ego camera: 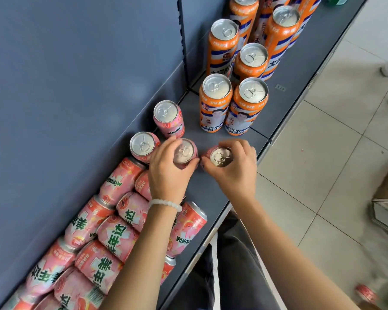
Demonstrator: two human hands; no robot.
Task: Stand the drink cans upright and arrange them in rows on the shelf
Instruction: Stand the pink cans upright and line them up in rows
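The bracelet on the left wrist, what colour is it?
White: pale round beads, seen clearly in the head view, the bracelet.

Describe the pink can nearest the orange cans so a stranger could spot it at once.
Start at the grey shelf and find the tall orange cans. Just left of them, against the back wall, stands one upright pink can. Unlike the other upright pink cans, it stands alone with no hand on it.

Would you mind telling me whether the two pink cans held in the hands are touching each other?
Apart. The head view shows a strip of grey shelf between the left-hand can and the right-hand can, each gripped around its top.
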